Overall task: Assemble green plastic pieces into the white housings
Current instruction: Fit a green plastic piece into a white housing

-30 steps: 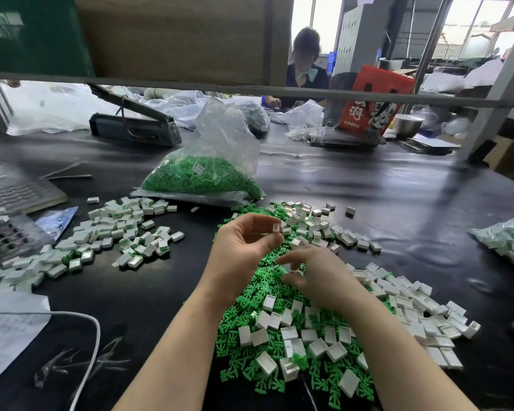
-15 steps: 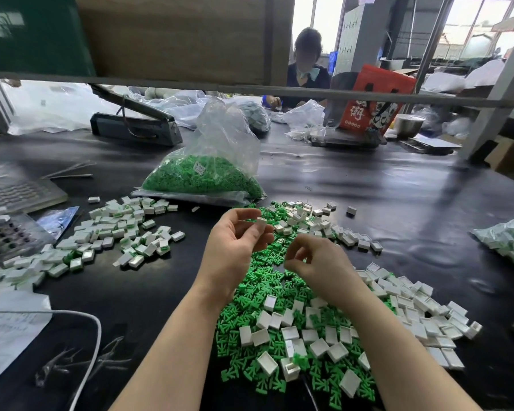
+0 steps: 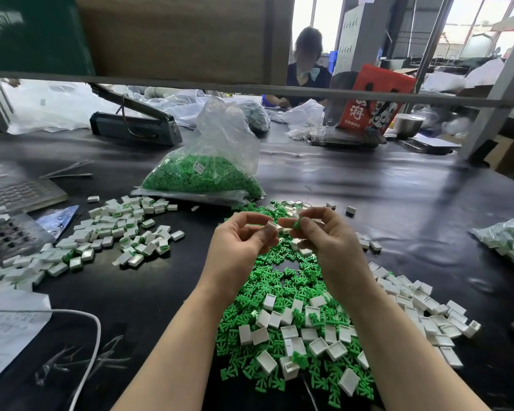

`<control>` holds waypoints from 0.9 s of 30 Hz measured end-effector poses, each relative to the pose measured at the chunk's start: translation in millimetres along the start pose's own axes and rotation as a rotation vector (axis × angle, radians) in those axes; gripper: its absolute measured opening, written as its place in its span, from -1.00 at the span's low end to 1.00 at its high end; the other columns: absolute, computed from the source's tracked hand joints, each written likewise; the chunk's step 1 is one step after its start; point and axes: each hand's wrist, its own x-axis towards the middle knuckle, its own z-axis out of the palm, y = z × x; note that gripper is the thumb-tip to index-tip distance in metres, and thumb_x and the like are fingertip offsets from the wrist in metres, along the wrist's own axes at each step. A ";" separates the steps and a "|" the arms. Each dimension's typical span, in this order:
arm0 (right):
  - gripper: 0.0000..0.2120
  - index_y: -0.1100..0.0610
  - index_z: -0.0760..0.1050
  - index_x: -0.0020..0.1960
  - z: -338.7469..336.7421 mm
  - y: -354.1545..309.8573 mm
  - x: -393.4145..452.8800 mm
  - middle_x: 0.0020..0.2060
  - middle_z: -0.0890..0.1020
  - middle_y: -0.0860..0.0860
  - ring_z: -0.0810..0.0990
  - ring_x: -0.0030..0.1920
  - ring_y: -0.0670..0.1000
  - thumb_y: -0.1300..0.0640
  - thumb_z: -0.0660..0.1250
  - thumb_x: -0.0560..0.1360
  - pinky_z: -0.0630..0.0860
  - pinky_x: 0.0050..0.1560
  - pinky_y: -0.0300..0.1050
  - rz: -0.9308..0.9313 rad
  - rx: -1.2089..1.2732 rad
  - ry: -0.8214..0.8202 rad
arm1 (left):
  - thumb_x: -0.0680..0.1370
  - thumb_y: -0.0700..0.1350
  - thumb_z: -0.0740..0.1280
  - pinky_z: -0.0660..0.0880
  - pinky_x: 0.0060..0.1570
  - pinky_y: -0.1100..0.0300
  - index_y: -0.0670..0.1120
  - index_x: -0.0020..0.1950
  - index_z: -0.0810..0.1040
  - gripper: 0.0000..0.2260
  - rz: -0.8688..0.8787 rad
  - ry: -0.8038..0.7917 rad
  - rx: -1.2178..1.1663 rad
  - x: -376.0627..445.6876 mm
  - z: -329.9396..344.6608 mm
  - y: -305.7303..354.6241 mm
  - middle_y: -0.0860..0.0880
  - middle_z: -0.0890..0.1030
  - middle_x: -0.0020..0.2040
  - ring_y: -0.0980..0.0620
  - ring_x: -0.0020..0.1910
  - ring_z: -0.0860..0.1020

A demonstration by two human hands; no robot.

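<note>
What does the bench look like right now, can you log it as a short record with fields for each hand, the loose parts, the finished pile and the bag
left hand: left hand pinches a white housing, raised above the table
right hand: right hand pinches a green piece just beside that housing, not yet inserted
loose parts: mixed heap of green pieces and white housings under the hands
finished pile: assembled housings to the left
bag: clear bag of green pieces behind the heap, top open
surface: black table
</note>
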 end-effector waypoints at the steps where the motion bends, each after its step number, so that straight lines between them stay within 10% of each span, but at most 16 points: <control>1: -0.92 0.25 0.44 0.09 0.7 -0.2 -0.4 -0.07 0.73 0.07 0.61 -0.10 0.05 0.29 0.23 0.61 0.49 -0.03 0.04 0.007 0.019 -0.001 | 0.53 -0.23 0.41 0.57 -0.19 0.30 -0.20 0.04 0.59 -0.88 0.001 0.005 0.004 -0.3 0.6 0.1 -0.15 0.71 -0.15 -0.02 -0.16 0.69; 12: -0.96 0.18 0.59 -0.08 6.5 4.3 -0.8 -0.30 0.62 -0.07 0.53 -0.35 -0.21 0.29 0.40 0.50 0.45 -0.29 -0.35 -0.016 0.098 0.103 | 0.47 -0.20 0.47 0.56 -0.21 0.29 -0.21 -0.03 0.62 -0.87 0.001 -0.015 0.064 -3.3 5.4 1.0 -0.14 0.71 -0.18 -0.03 -0.18 0.69; 27: -0.95 0.20 0.59 -0.13 8.6 1.1 -2.0 -0.31 0.63 -0.03 0.58 -0.29 -0.14 0.30 0.44 0.47 0.51 -0.23 -0.31 -0.081 -0.043 0.066 | 0.47 -0.19 0.48 0.58 -0.21 0.25 -0.18 -0.10 0.65 -0.92 0.068 -0.008 0.139 -4.6 4.2 2.1 -0.13 0.70 -0.25 -0.02 -0.24 0.67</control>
